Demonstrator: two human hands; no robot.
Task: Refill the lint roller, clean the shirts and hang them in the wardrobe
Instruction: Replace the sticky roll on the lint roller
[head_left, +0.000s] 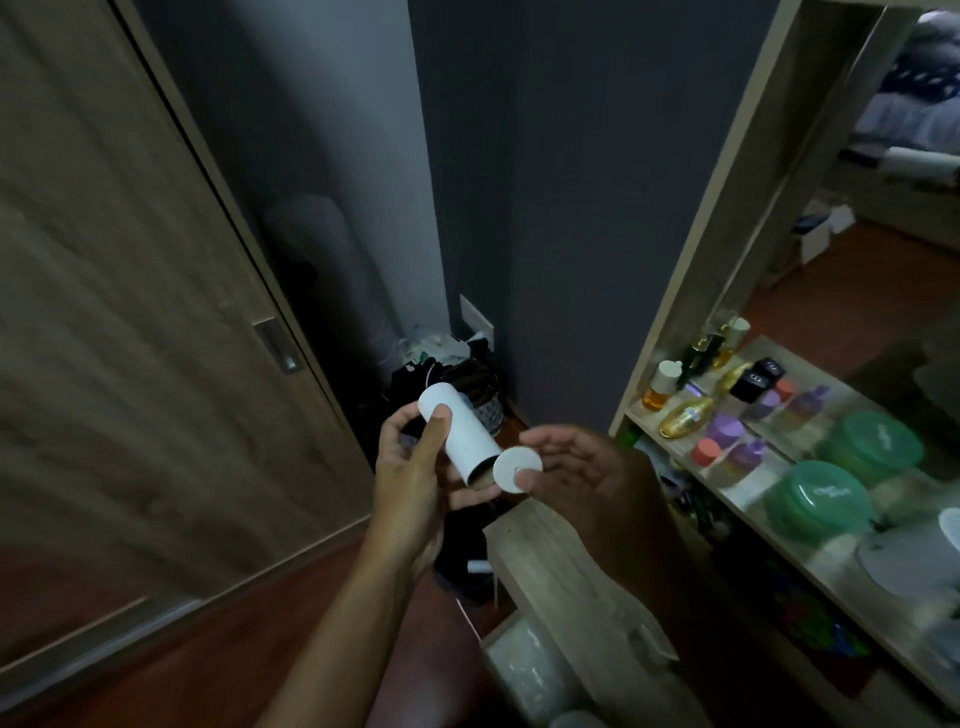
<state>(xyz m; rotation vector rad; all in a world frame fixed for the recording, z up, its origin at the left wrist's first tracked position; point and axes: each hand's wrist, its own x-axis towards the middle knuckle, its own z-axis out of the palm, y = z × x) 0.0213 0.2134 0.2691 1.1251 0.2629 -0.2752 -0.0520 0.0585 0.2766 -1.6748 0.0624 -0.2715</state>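
Observation:
My left hand (410, 467) grips a white lint-roll refill (460, 434), a paper tube held tilted in front of me, its open cardboard end pointing down and to the right. Just off that open end, my right hand (576, 467) pinches a round white end cap (514, 470) between thumb and fingers. The cap is close to the tube's mouth but off it. No shirts are in view. The wardrobe's wooden sliding door (130, 312) with a metal recessed handle (278, 345) fills the left and is shut.
A pile of dark clothes and bags (452, 374) lies in the corner by the grey wall. On the right is a dresser shelf (675, 441) with perfume bottles, purple jars and green lidded tubs before a mirror. An open drawer (524, 670) sits below my right arm.

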